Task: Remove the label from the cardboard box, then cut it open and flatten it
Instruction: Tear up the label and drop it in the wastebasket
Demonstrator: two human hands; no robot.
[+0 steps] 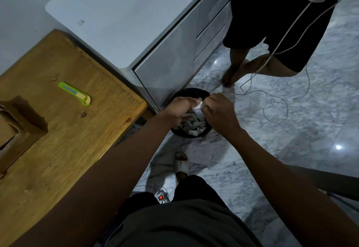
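Two hands (202, 109) pinching white label scrap (198, 107), orientation unclear, above black bin (194, 91)

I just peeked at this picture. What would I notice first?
Probably the two hands, left hand and right hand, meeting in the middle and pinching a white paper scrap over a black bin on the floor. Next, the bright green cutter lying on the wooden table at left.

A wooden table (64, 130) fills nine o'clock, a pale grey cabinet (136, 29) stands at twelve, and glossy marble floor (281, 130) spreads toward three.
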